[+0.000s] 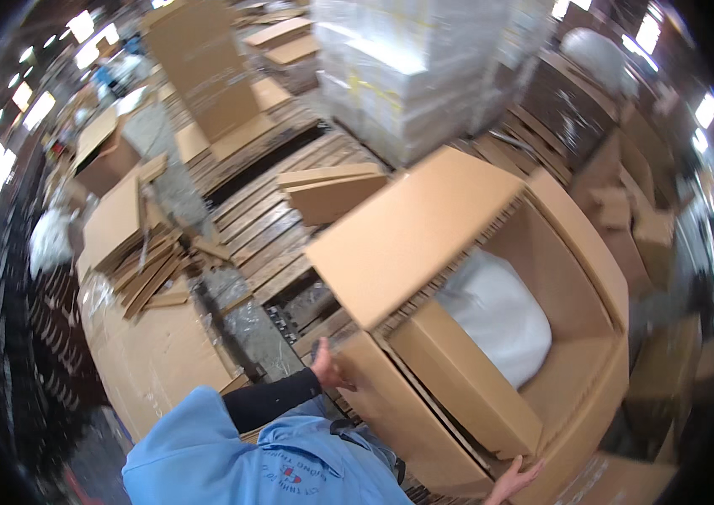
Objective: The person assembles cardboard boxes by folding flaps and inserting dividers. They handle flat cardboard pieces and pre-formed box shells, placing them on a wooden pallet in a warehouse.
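Note:
I hold a large open brown cardboard box (576, 278) tilted in front of me, its flaps spread out. Inside it lies a white plastic-wrapped bundle (500, 316). My left hand (329, 368) grips the box's near left corner, below the big upper flap (412, 231). My right hand (512, 481) grips the box's lower edge at the bottom of the view; only its fingers show. My blue sleeve and dark cuff come in from the bottom left.
Wooden pallets (260, 227) lie ahead, with flat cardboard sheets (134, 244) stacked to the left. A tall shrink-wrapped pallet load (412, 71) stands behind the box. More open cartons (104, 156) sit at far left and far right.

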Demonstrator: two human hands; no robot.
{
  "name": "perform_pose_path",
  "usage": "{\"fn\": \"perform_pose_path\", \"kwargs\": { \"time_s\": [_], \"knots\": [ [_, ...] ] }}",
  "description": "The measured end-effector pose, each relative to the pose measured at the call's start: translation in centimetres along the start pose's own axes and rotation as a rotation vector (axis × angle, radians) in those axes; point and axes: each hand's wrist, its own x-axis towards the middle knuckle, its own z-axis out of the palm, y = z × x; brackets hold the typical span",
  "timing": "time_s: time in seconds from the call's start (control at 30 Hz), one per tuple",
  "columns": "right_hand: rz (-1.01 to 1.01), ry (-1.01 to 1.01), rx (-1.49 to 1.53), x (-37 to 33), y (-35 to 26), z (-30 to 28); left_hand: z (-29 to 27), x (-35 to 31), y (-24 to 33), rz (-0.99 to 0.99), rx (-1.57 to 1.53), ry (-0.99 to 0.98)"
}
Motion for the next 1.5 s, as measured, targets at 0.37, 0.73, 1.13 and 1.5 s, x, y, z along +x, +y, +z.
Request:
{"fn": "perform_pose_path", "kwargs": {
  "time_s": [0.37,0.73,1.13,1.5],
  "knots": [
    [-0.926,-0.596,0.37,-7.0,-53.3,16.6,-8.3,-7.2,20.3,0.442,-0.094,-0.123],
    [-0.838,-0.709,-0.188,-7.3,-56.9,27.9,-16.7,-11.7,40.7,0.576,-0.204,0.058],
    [-0.543,-1.026,0.326,-17.5,-84.8,48.0,-8.9,-16.8,77.8,0.926,0.021,0.091],
    [-0.854,-1.212,0.389,-28.7,-121.2,58.4,-21.8,-16.6,93.5,0.81,-0.33,0.326]
  ]
}}
